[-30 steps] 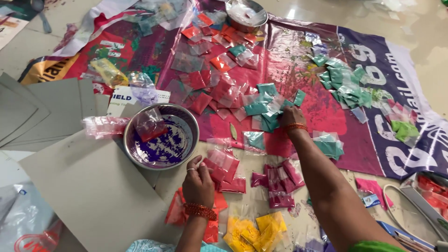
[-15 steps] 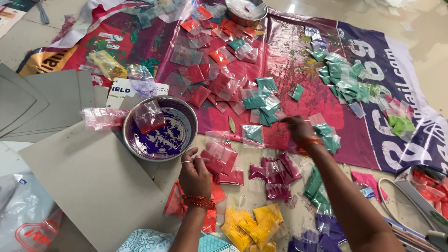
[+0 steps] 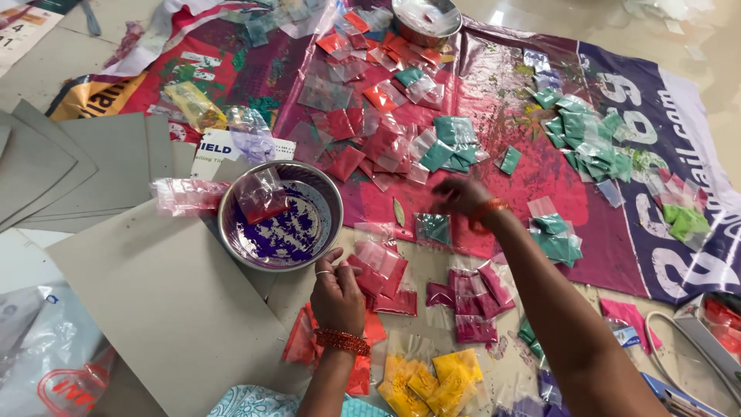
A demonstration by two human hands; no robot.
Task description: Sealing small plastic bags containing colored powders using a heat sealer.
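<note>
- Floor workspace: tiled floor w/ a big printed banner sheet [image 3: 633, 255] spread over it, grey card sheets [image 3: 154, 309] on the left side.
- Left hand [image 3: 338, 297]: rests palm-down, fingers curled loosely onto a small stack of red powder packets [image 3: 378, 274], touching the top one; bangles on the wrist.
- Just left of that hand: steel bowl [image 3: 279, 216] w/ purple powder smeared inside, one clear bag w/ red powder leaning in it.
- Below the hand: more red packets, then yellow packets [image 3: 428, 378] near the bottom edge.
- Right hand [image 3: 461, 197]: motion-blurred, hovering over the banner; can't tell if it's grasping anything or loose.
- Right under/beside it: a single teal packet [image 3: 434, 228]; teal pile [image 3: 455, 147] just above, magenta packets [image 3: 475, 297] nearer the body.
- Further out: red packets [image 3: 363, 131] scattered mid-banner, green ones [image 3: 587, 135] at right, second steel bowl [image 3: 426, 19] at the top edge.
</note>
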